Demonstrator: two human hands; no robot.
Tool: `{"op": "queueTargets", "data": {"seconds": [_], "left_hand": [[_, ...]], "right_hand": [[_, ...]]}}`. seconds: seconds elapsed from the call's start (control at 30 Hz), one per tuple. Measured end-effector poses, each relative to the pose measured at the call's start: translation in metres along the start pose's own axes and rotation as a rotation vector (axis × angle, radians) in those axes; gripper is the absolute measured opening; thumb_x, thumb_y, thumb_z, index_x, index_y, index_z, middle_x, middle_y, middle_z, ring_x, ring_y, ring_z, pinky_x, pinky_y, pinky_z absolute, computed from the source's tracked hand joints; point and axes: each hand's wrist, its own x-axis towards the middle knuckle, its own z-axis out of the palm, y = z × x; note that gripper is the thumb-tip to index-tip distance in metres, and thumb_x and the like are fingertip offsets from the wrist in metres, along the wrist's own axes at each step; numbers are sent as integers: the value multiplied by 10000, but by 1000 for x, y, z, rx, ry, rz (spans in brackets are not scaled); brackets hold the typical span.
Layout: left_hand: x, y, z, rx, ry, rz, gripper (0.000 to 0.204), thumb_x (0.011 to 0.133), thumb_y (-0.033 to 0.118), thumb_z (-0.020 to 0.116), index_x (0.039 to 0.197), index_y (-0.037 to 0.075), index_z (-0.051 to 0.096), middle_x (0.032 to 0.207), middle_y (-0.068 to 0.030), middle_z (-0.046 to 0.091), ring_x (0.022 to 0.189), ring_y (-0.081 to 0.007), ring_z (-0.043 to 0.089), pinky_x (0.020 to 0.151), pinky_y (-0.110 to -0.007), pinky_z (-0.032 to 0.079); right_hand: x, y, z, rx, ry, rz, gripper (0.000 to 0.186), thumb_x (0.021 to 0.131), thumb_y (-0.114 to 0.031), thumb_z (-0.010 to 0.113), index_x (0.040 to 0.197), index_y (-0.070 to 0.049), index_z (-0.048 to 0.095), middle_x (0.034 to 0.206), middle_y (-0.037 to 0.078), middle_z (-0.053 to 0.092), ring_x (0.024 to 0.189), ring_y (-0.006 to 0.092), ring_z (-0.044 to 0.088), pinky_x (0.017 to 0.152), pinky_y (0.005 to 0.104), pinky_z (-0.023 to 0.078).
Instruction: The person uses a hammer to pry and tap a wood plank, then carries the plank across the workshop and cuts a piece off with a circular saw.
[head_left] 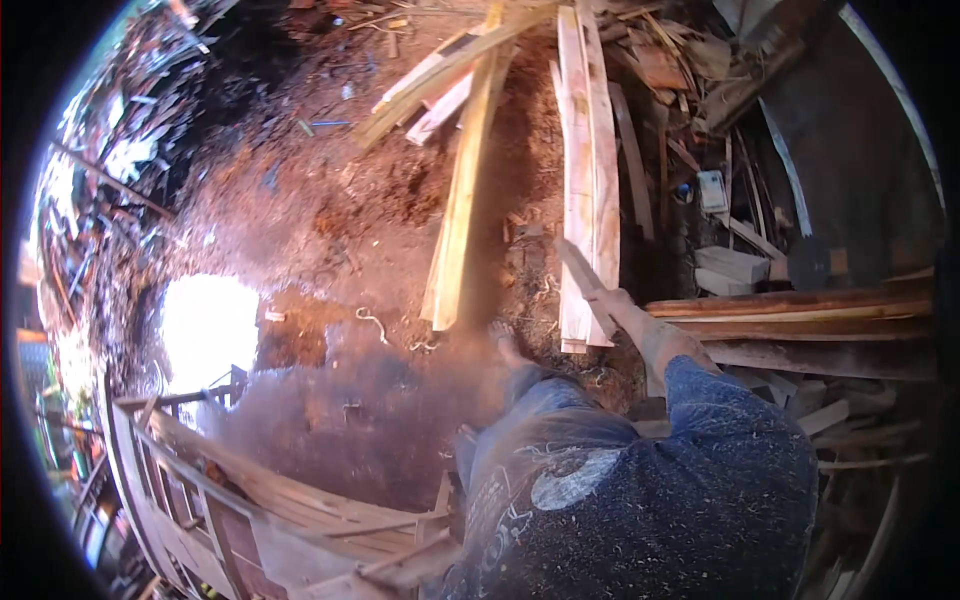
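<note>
My right arm reaches forward in its dark, sawdust-flecked sleeve. My right hand (618, 302) is closed around a short, narrow, brownish-grey wooden slat (582, 266). This slat slants across the near end of a stack of long pale planks (578, 170), which stretches away from me. To the left of that stack, a yellowish board (463, 200) lies on the ground, its near end close to my bare foot (506, 340). My left hand does not show.
A slatted wooden bench (300, 520) stands at the lower left. More boards (800, 318) jut in from the right, with offcuts (730, 268) behind them. Scrap wood (120, 110) is heaped at the far left. Wood shavings (372, 322) litter the reddish floor, beside a bright patch of light.
</note>
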Motion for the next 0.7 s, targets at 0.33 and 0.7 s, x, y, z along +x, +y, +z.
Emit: {"op": "queueTargets", "data": {"seconds": [0.33, 0.7], "left_hand": [[-64, 170, 19, -368, -53, 29, 740, 993, 525, 563, 1535, 46, 411, 1476, -156, 498, 1314, -347, 501, 1127, -514, 397], [-58, 388, 287, -635, -406, 285, 607, 887, 288, 675, 1409, 32, 502, 1329, -144, 587, 1176, -291, 590, 984, -410, 514]], "right_hand": [[210, 23, -177, -103, 144, 69, 604, 865, -487, 718, 1145, 49, 717, 1149, 229, 725, 1075, 299, 687, 896, 441, 532], [238, -232, -65, -227, -239, -780, 481, 945, -341, 704, 1238, 40, 689, 1190, 203, 732, 1129, 302, 688, 991, 387, 524]]}}
